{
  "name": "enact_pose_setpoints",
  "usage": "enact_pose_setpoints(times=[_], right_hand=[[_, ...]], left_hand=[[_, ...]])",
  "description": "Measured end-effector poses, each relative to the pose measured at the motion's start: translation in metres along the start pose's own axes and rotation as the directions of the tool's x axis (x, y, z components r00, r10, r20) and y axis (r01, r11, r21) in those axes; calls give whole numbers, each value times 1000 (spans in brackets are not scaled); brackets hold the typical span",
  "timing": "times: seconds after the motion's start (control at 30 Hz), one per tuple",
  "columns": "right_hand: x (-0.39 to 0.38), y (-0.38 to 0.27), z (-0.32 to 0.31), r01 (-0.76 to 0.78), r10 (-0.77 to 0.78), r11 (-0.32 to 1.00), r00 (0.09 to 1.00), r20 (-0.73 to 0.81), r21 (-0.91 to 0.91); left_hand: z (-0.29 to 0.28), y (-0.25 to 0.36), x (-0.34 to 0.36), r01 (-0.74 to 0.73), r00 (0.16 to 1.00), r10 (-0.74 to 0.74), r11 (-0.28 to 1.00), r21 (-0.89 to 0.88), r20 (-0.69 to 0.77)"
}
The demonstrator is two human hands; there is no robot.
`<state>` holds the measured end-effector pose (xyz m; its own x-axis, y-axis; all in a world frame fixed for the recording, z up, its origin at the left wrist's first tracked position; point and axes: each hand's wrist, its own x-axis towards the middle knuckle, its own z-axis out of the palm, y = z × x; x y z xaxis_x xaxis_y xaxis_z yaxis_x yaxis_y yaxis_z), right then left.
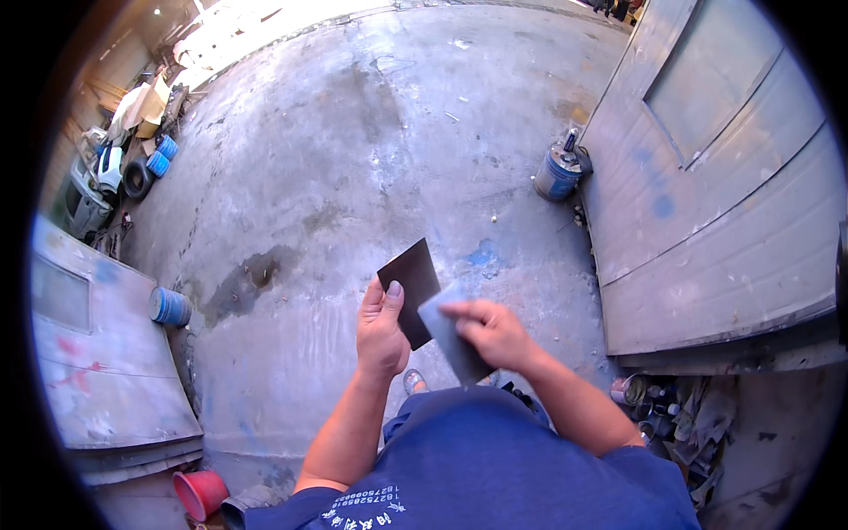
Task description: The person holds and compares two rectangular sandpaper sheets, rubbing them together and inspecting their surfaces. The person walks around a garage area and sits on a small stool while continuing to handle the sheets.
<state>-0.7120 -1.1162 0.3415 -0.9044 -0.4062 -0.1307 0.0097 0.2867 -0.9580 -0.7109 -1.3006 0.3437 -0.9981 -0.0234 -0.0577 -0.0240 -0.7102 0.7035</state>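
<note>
My left hand [382,327] grips a dark, flat rectangular sheet [409,269] by its left side, thumb on the front face. Just to its right, my right hand [495,331] holds a second flat rectangular piece [442,316], pale blue-grey at the top and darker toward the bottom, between thumb and fingers. This piece is slightly blurred and overlaps the dark sheet's right edge; I cannot tell whether they touch. Both hands are in front of my navy shirt, above the floor and my feet.
Paint-marked concrete floor [336,159] stretches between two metal doors [106,353] [707,221]. Blue buckets [170,306], a metal drum [558,177] and a red bucket [199,492] stand along the sides. Tyres, boards [146,106] and scattered cans [629,390] lie at the edges.
</note>
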Motion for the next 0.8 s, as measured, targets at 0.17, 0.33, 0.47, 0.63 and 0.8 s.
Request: enact_pose_setpoints(times=[0.17, 0.33, 0.47, 0.63, 0.8], right_hand=[[21, -16, -28, -27, 73, 966, 983, -171, 257], [13, -37, -56, 125, -139, 990, 921, -364, -61], [-1, -29, -28, 243, -449, 789, 855, -259, -565], [-4, -4, -10, 434, -562, 578, 825, 48, -691], [-11, 18, -26, 228, -367, 691, 928, -61, -686]], left_hand=[[-19, -14, -11, 94, 994, -104, 976, 197, 40], [-10, 8, -4, 93, 996, -93, 996, -11, -8], [-14, 11, -1, 176, 980, -181, 982, -63, -80], [-14, 3, -1, 137, 983, -140, 990, -37, -117], [-12, 6, 2, 110, 987, -109, 994, 5, -115]])
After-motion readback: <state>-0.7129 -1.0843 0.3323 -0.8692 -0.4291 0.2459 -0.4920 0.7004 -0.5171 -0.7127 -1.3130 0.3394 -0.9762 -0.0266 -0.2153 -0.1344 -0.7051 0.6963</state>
